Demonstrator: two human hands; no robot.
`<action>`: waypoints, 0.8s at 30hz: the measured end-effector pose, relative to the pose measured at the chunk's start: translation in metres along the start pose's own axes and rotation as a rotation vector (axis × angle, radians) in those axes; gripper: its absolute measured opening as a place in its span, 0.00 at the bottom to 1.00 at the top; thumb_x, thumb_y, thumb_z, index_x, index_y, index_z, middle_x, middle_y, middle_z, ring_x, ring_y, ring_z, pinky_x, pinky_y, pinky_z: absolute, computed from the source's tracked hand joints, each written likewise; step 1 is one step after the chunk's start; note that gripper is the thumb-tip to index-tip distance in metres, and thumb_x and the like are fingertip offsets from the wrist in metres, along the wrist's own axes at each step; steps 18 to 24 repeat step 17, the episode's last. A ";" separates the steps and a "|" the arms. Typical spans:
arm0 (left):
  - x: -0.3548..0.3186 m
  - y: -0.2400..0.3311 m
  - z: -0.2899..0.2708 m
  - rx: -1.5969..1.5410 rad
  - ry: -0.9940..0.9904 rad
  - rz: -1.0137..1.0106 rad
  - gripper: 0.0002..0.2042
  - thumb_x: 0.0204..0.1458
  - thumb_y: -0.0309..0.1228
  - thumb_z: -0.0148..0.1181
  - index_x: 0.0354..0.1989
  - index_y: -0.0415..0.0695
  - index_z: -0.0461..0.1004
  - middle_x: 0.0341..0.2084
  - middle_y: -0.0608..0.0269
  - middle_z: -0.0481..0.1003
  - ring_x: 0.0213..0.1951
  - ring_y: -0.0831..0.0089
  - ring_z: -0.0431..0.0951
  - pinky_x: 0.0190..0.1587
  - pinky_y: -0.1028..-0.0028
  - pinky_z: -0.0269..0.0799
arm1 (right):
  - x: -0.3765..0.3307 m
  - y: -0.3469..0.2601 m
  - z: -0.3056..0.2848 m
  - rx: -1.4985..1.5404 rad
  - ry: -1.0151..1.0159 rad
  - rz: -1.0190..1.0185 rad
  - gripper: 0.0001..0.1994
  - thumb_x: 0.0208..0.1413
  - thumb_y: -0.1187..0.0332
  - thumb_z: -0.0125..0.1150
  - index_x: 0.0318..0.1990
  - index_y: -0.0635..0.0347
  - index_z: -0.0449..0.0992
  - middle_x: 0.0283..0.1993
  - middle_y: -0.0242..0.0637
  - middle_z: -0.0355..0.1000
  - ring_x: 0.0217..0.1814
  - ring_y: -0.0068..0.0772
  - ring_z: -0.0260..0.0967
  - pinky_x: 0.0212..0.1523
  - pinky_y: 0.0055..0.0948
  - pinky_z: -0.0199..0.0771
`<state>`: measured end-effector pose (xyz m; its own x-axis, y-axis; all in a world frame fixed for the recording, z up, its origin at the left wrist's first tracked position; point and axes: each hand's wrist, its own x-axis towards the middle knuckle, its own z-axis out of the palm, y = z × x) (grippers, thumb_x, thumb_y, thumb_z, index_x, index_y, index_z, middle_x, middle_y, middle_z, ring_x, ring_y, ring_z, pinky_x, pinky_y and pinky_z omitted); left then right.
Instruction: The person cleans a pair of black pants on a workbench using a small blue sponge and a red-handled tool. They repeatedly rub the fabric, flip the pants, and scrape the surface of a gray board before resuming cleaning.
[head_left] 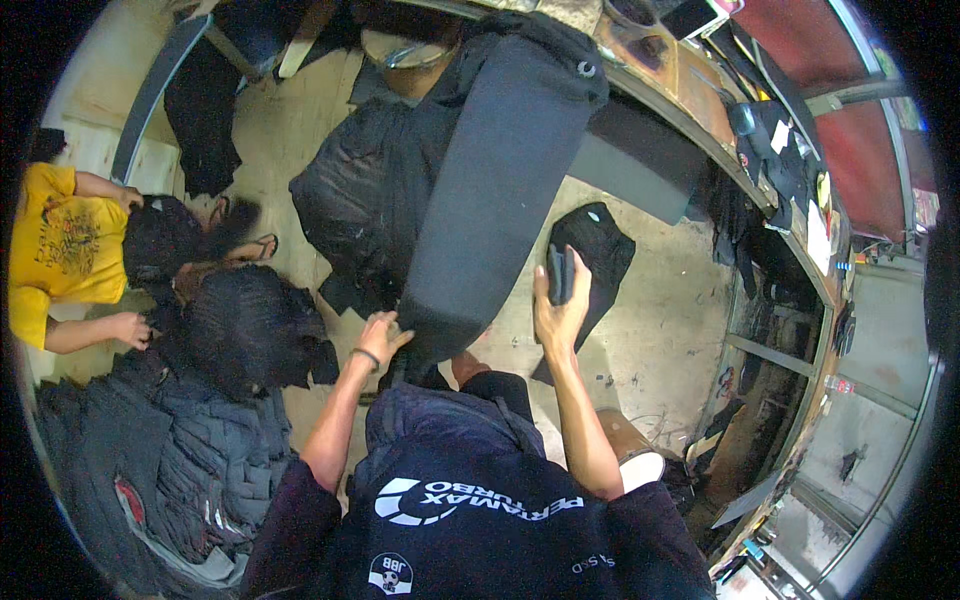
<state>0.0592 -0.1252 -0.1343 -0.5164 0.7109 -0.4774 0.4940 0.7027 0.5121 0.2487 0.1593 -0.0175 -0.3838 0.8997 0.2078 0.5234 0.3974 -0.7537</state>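
Observation:
A long dark grey padded panel (pixel 500 180) leans from the floor up toward the workbench. My left hand (pixel 382 338), with a band on the wrist, grips the panel's lower left edge. My right hand (pixel 556 312) is raised just right of the panel and holds a small flat black object (pixel 560 272) upright. A black garment (pixel 600 250) lies on the floor just behind that hand. My own dark shirt and bent knee fill the lower middle of the view.
At the left a person in a yellow shirt (pixel 60 250) handles black fabric (pixel 245 325); a grey pile of cloth (pixel 190 460) lies below. A bulky black bag (pixel 350 200) sits left of the panel. A cluttered curved workbench (pixel 760 150) runs along the right.

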 end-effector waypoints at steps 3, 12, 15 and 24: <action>0.074 0.011 -0.073 0.062 0.330 -0.007 0.23 0.62 0.37 0.65 0.61 0.39 0.75 0.70 0.37 0.66 0.69 0.36 0.68 0.71 0.48 0.67 | 0.006 -0.048 -0.031 0.115 0.026 0.221 0.26 0.57 0.69 0.76 0.62 0.68 0.78 0.59 0.52 0.80 0.63 0.53 0.78 0.63 0.45 0.77; 0.255 0.275 -0.201 0.461 0.277 0.664 0.61 0.42 0.82 0.59 0.84 0.62 0.52 0.85 0.49 0.41 0.85 0.52 0.36 0.76 0.25 0.21 | -0.032 -0.115 0.025 0.250 -0.784 -0.416 0.44 0.37 0.84 0.67 0.72 0.58 0.73 0.76 0.47 0.68 0.80 0.50 0.63 0.81 0.48 0.60; 0.283 0.277 -0.204 0.433 0.360 0.728 0.63 0.40 0.85 0.56 0.84 0.64 0.51 0.85 0.52 0.42 0.85 0.53 0.37 0.76 0.24 0.21 | 0.021 -0.105 0.031 0.287 -0.904 -0.399 0.43 0.40 0.82 0.66 0.72 0.57 0.73 0.80 0.48 0.63 0.83 0.50 0.60 0.82 0.49 0.59; 0.292 0.278 -0.199 0.415 0.340 0.723 0.62 0.40 0.85 0.56 0.84 0.64 0.51 0.85 0.52 0.42 0.85 0.53 0.37 0.76 0.24 0.21 | 0.073 -0.094 0.047 0.285 -0.827 -0.398 0.40 0.44 0.79 0.67 0.72 0.55 0.73 0.82 0.50 0.60 0.84 0.49 0.57 0.82 0.50 0.57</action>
